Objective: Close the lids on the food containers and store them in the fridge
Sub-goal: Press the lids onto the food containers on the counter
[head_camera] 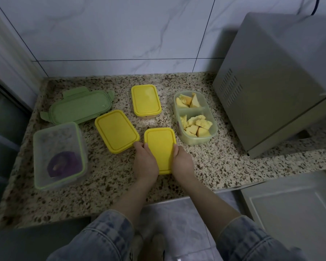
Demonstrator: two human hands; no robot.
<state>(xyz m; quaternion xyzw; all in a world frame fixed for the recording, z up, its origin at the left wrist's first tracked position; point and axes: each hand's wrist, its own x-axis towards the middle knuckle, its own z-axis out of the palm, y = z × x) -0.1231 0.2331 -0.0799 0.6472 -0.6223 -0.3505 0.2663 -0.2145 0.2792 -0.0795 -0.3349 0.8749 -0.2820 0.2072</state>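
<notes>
Three yellow-lidded containers stand on the speckled counter (224, 162). The nearest one (160, 146) sits between my hands: my left hand (144, 162) grips its left side and my right hand (182, 162) grips its right side, thumbs on the lid. A second yellow-lidded container (116, 130) lies just left of it, a third (146, 99) farther back. An open two-compartment container (195, 117) with yellow food pieces stands to the right, no lid on it. A green clip lid (79, 107) lies at the back left.
A clear container with a green-rimmed lid (58, 153) holding something purple stands at the left. A grey microwave (275, 83) fills the right side of the counter. A tiled wall is behind. A white cabinet top (294, 210) sits low right.
</notes>
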